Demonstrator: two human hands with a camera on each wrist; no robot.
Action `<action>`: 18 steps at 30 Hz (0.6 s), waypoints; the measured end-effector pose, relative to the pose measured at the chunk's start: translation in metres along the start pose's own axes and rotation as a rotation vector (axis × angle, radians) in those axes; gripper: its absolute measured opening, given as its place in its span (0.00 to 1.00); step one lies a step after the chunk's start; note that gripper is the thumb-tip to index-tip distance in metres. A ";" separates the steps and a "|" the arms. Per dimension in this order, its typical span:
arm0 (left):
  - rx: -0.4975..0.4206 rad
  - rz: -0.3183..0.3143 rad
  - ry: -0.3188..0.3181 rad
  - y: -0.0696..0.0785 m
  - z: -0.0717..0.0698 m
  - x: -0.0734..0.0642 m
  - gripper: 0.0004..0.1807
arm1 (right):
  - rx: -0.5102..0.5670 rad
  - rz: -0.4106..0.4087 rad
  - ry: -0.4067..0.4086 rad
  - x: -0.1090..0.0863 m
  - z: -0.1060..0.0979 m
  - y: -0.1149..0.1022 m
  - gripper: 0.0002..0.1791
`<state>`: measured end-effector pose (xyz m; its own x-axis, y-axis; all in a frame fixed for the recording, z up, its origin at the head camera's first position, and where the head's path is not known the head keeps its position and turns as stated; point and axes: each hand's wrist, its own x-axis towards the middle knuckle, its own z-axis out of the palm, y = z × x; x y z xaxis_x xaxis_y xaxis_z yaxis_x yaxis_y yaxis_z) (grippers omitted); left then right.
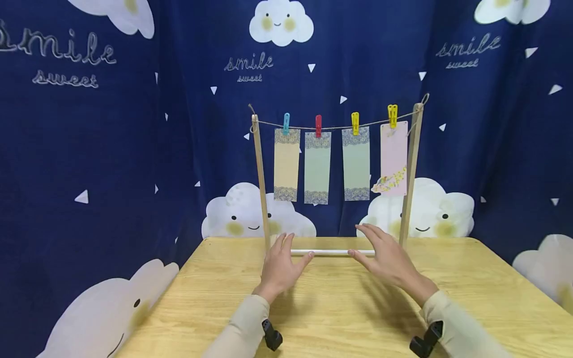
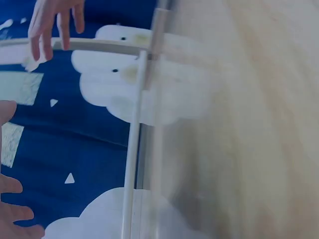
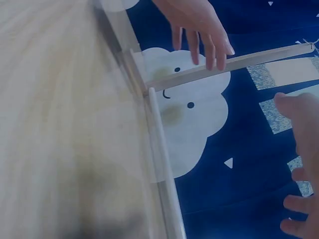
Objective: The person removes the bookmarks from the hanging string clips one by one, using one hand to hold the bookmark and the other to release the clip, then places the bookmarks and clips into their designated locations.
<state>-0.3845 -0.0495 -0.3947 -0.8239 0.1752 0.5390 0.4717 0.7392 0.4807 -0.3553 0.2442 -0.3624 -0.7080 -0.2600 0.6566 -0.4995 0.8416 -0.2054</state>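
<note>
My left hand [image 1: 279,268] and right hand [image 1: 388,256] reach forward above the table, fingers spread and slightly bent, nothing in them. Between them runs a white rod [image 1: 331,252] low across a wooden frame; in the head view the thumbs overlap its ends, and I cannot tell whether they touch it. The left hand is nearest the left post [image 1: 261,184], the right nearest the right post [image 1: 412,174]. From a string tied between the posts hang a tan card [image 1: 286,161], two green cards, left [image 1: 317,164] and right [image 1: 356,164], and a pink card [image 1: 393,149].
A blue clothespin [image 1: 286,123], a red one [image 1: 318,126] and yellow ones [image 1: 355,123] clip the cards to the string. The frame stands near the back edge of the wooden table [image 1: 215,308]. Behind hangs a dark blue curtain [image 1: 179,124] printed with clouds.
</note>
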 end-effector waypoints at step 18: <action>-0.797 -0.268 0.044 -0.001 -0.020 0.073 0.41 | 0.267 0.033 0.025 0.084 -0.032 -0.023 0.38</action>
<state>-0.4389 -0.0505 -0.3414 -0.9345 0.0214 0.3552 0.3558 0.0693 0.9320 -0.3873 0.2177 -0.2789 -0.7148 -0.2200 0.6639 -0.5930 0.6939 -0.4085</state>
